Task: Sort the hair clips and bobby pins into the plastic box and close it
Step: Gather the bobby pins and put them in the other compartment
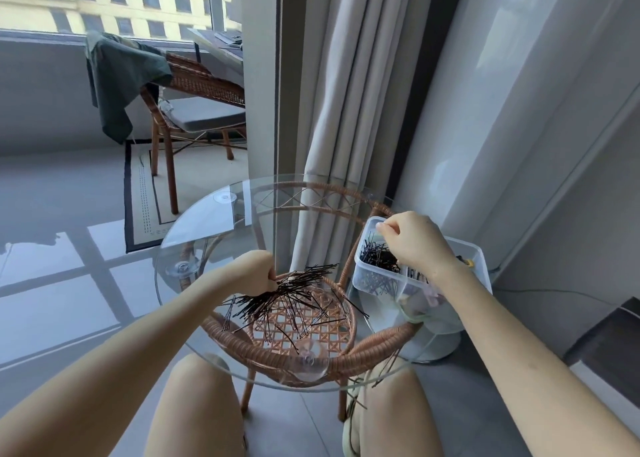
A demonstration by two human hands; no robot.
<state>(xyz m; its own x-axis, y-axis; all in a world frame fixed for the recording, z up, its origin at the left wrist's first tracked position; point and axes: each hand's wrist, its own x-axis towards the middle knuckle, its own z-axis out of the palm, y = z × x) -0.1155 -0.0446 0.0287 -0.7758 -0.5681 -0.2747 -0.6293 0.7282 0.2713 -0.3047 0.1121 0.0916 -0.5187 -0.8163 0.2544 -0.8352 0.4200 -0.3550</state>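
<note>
Dozens of pins (298, 283), long axes fanning rightward, sit clamped in the left hand (254, 273) left of the box (481, 259); the right hand (415, 245), nearer, curls over it, contents indeterminable.

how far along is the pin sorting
Partly done: the clear plastic box already holds black bobby pins in two compartments. In hand: the left hand grips a bundle from the loose pile on the round glass table; the right hand is over the box. Left: the pile, closing the box.
</note>
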